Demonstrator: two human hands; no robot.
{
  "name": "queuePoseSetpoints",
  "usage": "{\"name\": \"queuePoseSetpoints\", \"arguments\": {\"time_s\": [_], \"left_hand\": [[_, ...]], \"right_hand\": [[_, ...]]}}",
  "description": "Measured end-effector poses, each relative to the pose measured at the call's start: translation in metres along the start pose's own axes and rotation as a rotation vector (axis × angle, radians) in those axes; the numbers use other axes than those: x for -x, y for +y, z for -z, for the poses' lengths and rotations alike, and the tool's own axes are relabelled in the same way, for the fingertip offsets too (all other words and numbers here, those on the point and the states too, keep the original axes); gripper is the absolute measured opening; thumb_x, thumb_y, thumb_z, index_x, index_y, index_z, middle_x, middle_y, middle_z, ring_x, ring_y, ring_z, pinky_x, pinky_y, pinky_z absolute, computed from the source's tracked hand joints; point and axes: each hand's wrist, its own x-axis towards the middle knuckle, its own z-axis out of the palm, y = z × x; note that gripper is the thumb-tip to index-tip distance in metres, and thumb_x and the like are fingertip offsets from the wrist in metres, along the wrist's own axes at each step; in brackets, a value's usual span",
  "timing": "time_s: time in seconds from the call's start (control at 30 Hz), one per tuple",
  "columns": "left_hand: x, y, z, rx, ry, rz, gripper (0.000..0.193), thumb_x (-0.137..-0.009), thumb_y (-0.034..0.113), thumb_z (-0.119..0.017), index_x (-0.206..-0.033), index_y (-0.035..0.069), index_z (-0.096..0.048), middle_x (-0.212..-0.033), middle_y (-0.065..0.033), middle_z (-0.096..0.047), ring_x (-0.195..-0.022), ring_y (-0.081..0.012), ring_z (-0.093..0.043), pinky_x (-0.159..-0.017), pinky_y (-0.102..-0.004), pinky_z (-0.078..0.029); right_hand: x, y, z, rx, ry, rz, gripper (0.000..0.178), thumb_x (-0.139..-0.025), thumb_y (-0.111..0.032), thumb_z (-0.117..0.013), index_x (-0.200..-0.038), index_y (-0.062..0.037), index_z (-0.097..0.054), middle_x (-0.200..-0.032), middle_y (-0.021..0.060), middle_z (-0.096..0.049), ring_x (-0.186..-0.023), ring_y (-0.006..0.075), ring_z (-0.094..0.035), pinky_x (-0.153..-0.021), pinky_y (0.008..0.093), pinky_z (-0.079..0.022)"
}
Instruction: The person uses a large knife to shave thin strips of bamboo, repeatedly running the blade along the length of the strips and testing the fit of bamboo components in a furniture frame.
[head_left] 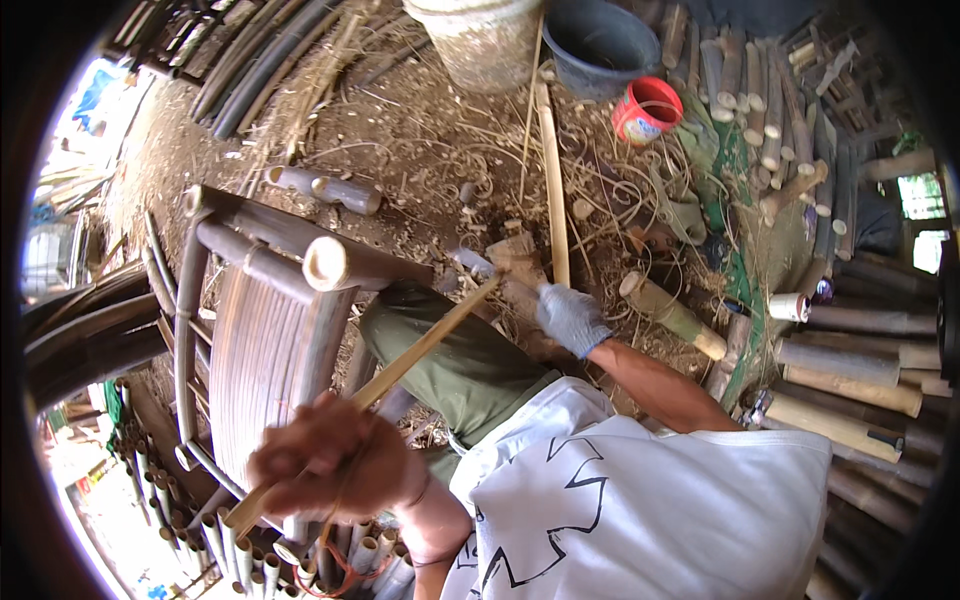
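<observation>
My bare left hand (335, 460), a little blurred, is closed around a long, flat bamboo strip (425, 343). The strip slants across my green-trousered leg, its far end by a pale wooden block (517, 258). At that end is my right hand (572, 318) in a grey glove, fingers curled; what they hold is hidden. A bluish, shiny flat piece (472, 262) lies left of the block, too unclear to name. A second, wider bamboo strip (552, 180) reaches from beside the glove toward the back.
A bamboo chair (270, 350) stands at my left. Behind are a whitish bucket (480, 45), a black tub (600, 60) and a red pail (647, 110). Shavings litter the ground. Cut bamboo poles (840, 360) are stacked at right; a short bamboo piece (672, 313) lies nearer.
</observation>
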Motion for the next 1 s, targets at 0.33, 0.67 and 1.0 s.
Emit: {"name": "queuePoseSetpoints", "arguments": {"time_s": [0.33, 0.67, 1.0], "left_hand": [[-0.033, 0.081, 0.072, 0.294, 0.359, -0.092, 0.038, -0.108, 0.044, -0.042, -0.087, 0.014, -0.054, -0.065, 0.0035, -0.037, -0.051, -0.0083, -0.028, -0.047, -0.0241, -0.027], [0.118, 0.079, 0.15, 0.526, 0.513, 0.828, 0.034, -0.099, 0.033, -0.056, -0.118, 0.006, -0.065, -0.121, -0.009, -0.066, -0.122, -0.0293, -0.058, -0.108, -0.0481, -0.044], [0.071, 0.164, 0.123, -1.066, -0.461, 0.518, 0.057, -0.095, 0.039, -0.066, -0.133, -0.002, -0.055, -0.135, -0.0233, -0.055, -0.1, -0.0401, -0.067, -0.086, -0.0452, -0.055]], "right_hand": [[-0.001, -0.074, 0.07, -1.174, 0.229, 0.071, 0.038, -0.097, -0.017, -0.061, -0.131, -0.0022, -0.058, -0.081, 0.0059, -0.066, -0.059, 0.0158, -0.062, -0.055, 0.0319, -0.053], [-0.036, -0.204, 0.145, -1.713, 0.384, -0.002, 0.019, -0.088, -0.022, -0.077, -0.092, -0.0075, -0.066, -0.075, 0.0009, -0.062, -0.058, 0.011, -0.057, -0.053, 0.0258, -0.051], [-0.004, -0.265, 0.153, -1.053, 0.127, 0.34, 0.027, -0.091, -0.029, -0.073, -0.09, -0.0012, -0.074, -0.07, 0.0001, -0.065, -0.059, 0.0068, -0.059, -0.052, 0.0253, -0.046]]}}
